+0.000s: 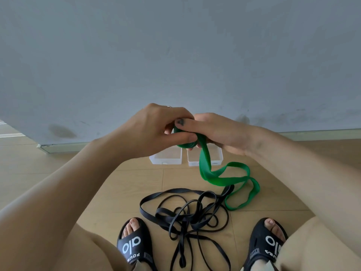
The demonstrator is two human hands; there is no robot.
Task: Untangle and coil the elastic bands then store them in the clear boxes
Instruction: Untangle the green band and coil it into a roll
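A wide green elastic band [230, 178] is partly rolled into a small coil between my hands. My left hand [156, 130] and my right hand [218, 132] both pinch that coil above the floor. The band's loose length hangs down and loops over the wooden floor to the right. A tangle of thin black elastic bands [187, 214] lies on the floor between my feet, and one black loop touches the green band. Two clear boxes, the left box [166, 160] and the right box [216, 158], sit side by side on the floor under my hands, near the wall.
My feet in black slides, left slide [132, 245] and right slide [267, 243], flank the black tangle. A grey wall [175, 55] rises just behind the boxes. Wooden floor [127, 182] stretches to the left and right.
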